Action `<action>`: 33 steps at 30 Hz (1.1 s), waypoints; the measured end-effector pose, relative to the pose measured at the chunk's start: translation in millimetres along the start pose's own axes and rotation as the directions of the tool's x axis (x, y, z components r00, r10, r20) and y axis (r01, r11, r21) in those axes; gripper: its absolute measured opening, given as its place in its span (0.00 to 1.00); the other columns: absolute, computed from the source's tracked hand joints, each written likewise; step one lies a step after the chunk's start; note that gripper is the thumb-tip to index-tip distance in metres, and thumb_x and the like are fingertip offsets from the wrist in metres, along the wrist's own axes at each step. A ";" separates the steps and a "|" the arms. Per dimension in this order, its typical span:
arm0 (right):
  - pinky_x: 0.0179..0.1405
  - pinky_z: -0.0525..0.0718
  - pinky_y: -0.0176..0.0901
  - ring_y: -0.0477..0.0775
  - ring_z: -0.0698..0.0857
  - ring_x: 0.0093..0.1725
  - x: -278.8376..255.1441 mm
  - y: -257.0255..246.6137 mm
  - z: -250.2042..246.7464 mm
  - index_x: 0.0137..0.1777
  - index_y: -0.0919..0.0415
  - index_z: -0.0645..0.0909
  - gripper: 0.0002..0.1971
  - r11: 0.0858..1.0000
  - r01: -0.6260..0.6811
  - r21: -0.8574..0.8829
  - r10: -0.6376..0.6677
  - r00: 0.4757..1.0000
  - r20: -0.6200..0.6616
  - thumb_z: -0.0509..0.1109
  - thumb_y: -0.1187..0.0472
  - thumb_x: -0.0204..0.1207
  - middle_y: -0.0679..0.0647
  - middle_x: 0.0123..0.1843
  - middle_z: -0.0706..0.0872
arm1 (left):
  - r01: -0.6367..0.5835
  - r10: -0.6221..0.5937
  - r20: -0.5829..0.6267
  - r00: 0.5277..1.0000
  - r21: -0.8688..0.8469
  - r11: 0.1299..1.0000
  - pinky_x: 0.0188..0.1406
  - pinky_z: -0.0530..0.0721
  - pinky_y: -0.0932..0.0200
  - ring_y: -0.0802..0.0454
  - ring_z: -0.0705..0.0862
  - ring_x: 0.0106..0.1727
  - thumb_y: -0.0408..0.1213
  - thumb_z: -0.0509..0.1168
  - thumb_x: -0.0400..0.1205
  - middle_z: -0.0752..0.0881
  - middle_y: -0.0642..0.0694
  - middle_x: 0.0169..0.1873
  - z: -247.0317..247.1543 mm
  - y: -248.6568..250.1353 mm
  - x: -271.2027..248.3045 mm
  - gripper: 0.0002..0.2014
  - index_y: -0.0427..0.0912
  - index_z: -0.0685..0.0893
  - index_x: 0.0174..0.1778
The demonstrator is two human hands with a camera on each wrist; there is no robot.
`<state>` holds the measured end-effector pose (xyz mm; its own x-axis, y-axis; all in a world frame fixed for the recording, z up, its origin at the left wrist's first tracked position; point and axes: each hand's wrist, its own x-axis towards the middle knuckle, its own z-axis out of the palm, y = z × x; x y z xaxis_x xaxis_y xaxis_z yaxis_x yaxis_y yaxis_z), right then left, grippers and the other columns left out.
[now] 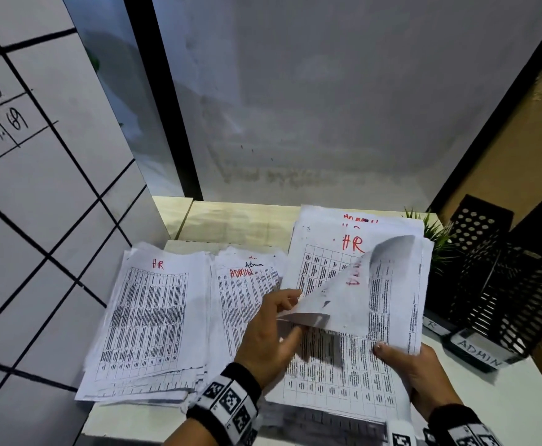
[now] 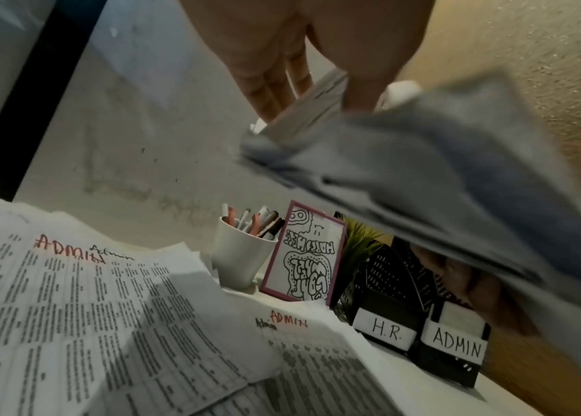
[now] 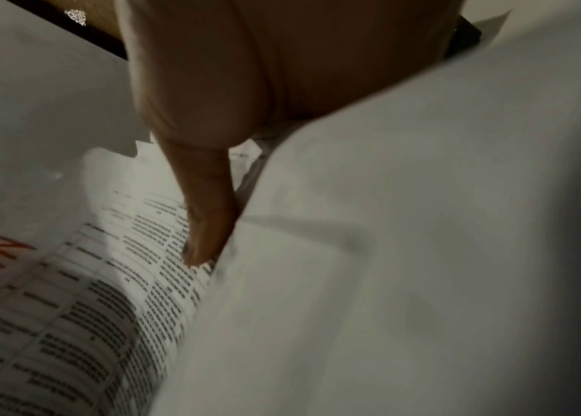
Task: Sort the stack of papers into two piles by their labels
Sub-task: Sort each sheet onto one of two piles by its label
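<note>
On the desk: three groups of printed papers lie side by side on the white desk [image 1: 504,407], all with the long axis going away from the person and the handwritten labels at the far end
Left pile: HR pile [image 1: 147,320], red "HR" on the top page, it fans a little to the left at the near end
Middle pile: ADMIN pile [image 1: 240,284], red "ADMIN" and a smaller black "Admin" on top, its right edge goes under the unsorted stack
Right stack: unsorted stack [image 1: 343,365], the biggest one, nearest to the person; the page now exposed shows red "HR" at the far end
Lifted sheet: top sheet [image 1: 346,291], peeled up from its near left corner and curled over to the right, so the blank back side faces up; red letters show through it mirrored; its right side is still on the stack
Left hand: left hand [image 1: 272,329] pinches the raised corner of the sheet between thumb and fingers
Right hand: right hand [image 1: 421,378] clamps the near right edge of the stack, thumb on top, fingers under and hidden
Behind, right: two black perforated file holders [image 2: 420,323] with labels "H.R." and "ADMIN", a small green plant [image 1: 433,236], a white pen cup [image 2: 239,261] and a pink-framed drawing [image 2: 306,253]
</note>
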<state>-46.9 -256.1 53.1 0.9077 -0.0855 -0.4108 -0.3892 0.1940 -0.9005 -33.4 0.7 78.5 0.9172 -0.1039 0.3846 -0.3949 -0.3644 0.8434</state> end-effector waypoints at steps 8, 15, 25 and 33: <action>0.39 0.90 0.53 0.70 0.91 0.45 0.2 0.4 -8.5 0.54 0.76 0.85 0.41 0.999 0.013 0.034 -0.014 1.000 0.012 0.91 0.58 0.38 0.72 0.49 0.90 | 0.210 -0.273 -0.403 0.873 -0.194 0.958 0.35 0.82 0.68 0.65 0.84 0.35 0.20 0.70 0.76 0.89 0.59 0.41 -7.8 -6.0 18.3 0.24 0.55 0.69 0.35; 0.31 0.89 0.40 0.55 0.92 0.38 -2.1 -7.4 -25.2 0.53 0.70 0.84 0.17 0.990 0.035 0.136 -0.021 0.995 -0.098 0.74 0.75 0.63 0.60 0.42 0.93 | 0.326 -0.340 -0.501 0.796 -0.118 0.938 0.44 0.82 0.74 0.63 0.86 0.44 0.25 0.68 0.79 0.88 0.52 0.46 -53.0 -49.2 22.7 0.15 0.54 0.85 0.41; 0.34 0.88 0.35 0.49 0.92 0.39 -2.4 -8.2 -33.1 0.59 0.72 0.81 0.44 0.985 0.091 0.145 -0.072 0.989 -0.133 0.84 0.63 0.35 0.54 0.41 0.93 | 0.522 -0.473 -0.260 0.842 0.167 0.836 0.55 0.79 0.56 0.46 0.79 0.58 0.12 0.51 0.77 0.78 0.45 0.60 -52.7 -116.3 32.9 0.26 0.40 0.80 0.62; 0.31 0.88 0.39 0.56 0.92 0.38 -4.7 -5.1 -30.0 0.54 0.71 0.83 0.43 0.988 0.082 0.134 -0.070 0.993 -0.092 0.93 0.59 0.35 0.61 0.42 0.93 | 0.503 -0.606 0.018 0.795 0.537 0.677 0.71 0.70 0.57 0.39 0.69 0.76 0.15 0.63 0.76 0.63 0.37 0.79 -44.7 -139.1 37.4 0.26 0.36 0.79 0.69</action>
<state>-53.9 -286.0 55.3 0.9144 -0.1881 -0.3584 -0.2893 0.3155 -0.9037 53.5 88.9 -7.7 0.9697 0.1211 -0.2121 0.2225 -0.7961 0.5628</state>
